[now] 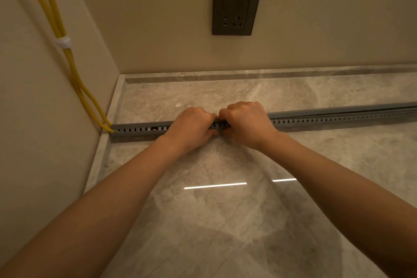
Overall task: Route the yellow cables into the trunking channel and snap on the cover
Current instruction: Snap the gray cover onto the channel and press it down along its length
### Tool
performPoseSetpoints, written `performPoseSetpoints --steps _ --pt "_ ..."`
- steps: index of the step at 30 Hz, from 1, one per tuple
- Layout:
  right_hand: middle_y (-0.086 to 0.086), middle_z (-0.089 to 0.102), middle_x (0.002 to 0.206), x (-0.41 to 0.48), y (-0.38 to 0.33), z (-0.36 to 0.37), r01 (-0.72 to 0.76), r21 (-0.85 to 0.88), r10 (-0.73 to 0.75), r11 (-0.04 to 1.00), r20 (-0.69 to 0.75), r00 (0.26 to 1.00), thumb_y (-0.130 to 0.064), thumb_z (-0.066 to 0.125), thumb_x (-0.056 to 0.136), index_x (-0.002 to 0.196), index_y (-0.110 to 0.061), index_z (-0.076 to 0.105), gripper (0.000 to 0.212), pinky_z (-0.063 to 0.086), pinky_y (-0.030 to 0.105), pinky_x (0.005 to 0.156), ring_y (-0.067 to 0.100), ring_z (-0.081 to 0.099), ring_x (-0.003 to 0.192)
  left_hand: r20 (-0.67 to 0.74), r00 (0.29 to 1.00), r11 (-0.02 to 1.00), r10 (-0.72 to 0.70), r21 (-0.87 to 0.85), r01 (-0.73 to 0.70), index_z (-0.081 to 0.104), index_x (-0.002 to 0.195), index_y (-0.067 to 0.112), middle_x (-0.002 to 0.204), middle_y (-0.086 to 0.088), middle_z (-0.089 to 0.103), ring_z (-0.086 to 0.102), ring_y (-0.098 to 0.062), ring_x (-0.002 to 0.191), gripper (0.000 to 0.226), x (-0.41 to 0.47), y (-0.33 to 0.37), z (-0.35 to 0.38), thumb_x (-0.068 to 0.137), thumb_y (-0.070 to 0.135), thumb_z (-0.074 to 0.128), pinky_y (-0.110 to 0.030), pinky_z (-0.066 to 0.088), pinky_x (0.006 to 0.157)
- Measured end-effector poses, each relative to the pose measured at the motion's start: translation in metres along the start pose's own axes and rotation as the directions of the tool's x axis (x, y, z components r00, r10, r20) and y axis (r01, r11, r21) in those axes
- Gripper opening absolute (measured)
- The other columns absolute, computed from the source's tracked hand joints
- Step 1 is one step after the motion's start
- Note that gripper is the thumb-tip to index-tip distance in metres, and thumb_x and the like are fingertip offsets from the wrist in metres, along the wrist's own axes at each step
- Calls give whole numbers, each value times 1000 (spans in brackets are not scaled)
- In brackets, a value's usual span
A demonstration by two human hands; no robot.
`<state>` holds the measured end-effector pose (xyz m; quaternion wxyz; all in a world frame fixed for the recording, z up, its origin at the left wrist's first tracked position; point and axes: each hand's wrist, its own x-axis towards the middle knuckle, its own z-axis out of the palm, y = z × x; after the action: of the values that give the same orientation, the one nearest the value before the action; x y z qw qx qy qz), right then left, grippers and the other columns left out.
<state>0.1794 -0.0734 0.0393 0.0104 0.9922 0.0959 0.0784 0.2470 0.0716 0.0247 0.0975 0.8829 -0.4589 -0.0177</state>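
Person, head view: left hand [191, 124] and right hand [247, 119] both bare. Forearms bare along their whole visible length, from wrists to the near edge. Fingernails hidden from view; not assessed

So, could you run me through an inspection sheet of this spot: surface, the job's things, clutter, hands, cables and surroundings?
Surface: glossy grey marble-look slab, with light streaks reflected in it.
Job's things: grey slotted plastic trunking channel lies across the slab from the left wall. A grey cover strip runs along its top on the right; cannot tell whether it is snapped on.
Clutter: nothing seen.
Hands: left hand and right hand are side by side, fingers curled over the channel mid-run.
Cables: two yellow cables come down the left wall, bound by a white tie, and enter the channel's left end.
Surroundings: beige walls; dark grey wall socket on the back wall.
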Motion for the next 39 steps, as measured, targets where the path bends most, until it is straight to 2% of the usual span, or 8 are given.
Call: performPoseSetpoints --steps 7,12,17,21,27,35,39 --pt "7 67 87 -11 6 10 30 39 -25 999 -137 990 -28 63 83 98 -11 66 23 38 31 51 29 60 80 -6 1000 1000 17 -18 -17 65 95 11 86 -11 68 60 -25 78 26 1 -3 -3 88 33 56 -32 40 67" --pt "6 69 95 -19 13 12 71 69 -62 995 -123 990 -21 69 77 107 -13 66 31 48 35 52 27 62 84 -18 1000 999 17 -43 -18 64 94 11 84 -9 67 58 -22 76 25 -1 -3 -1 86 34 60 -26 34 63" --pt "3 66 100 -28 34 11 -35 17 36 999 -77 996 -29 61 81 110 -17 61 31 42 32 58 24 58 89 11 1000 998 2 -63 -2 64 93 11 80 -7 66 46 -13 66 23 1 -5 1 86 33 61 -25 34 62" --pt "2 63 96 -27 35 8 -30 -23 30 999 -16 999 -33 58 83 108 -17 59 30 35 30 58 23 57 86 30 999 998 25 -64 -23 60 94 12 83 -6 66 51 -16 70 22 0 -4 1 87 33 60 -28 39 63" --pt "4 65 94 -28 34 9 -11 -27 10 1000 -15 1000 -32 56 85 106 -14 60 28 34 30 57 24 58 84 18 999 997 34 69 -35 56 96 14 88 -6 64 57 -22 76 19 0 2 3 87 30 53 -30 39 62" --pt "7 67 92 -25 38 11 -4 36 5 999 -23 1000 -30 60 84 108 -11 62 31 41 33 61 26 60 81 -70 997 962 -20 272 39 54 102 9 97 -7 62 57 -25 90 17 -4 19 8 86 6 49 -30 33 61" --pt "4 68 92 -24 41 11 1 89 1 996 -26 1000 -34 62 82 108 -14 63 33 40 31 62 24 61 80 -35 998 960 -47 274 55 56 98 9 94 -8 64 59 -27 87 14 0 21 6 86 5 49 -31 32 62"
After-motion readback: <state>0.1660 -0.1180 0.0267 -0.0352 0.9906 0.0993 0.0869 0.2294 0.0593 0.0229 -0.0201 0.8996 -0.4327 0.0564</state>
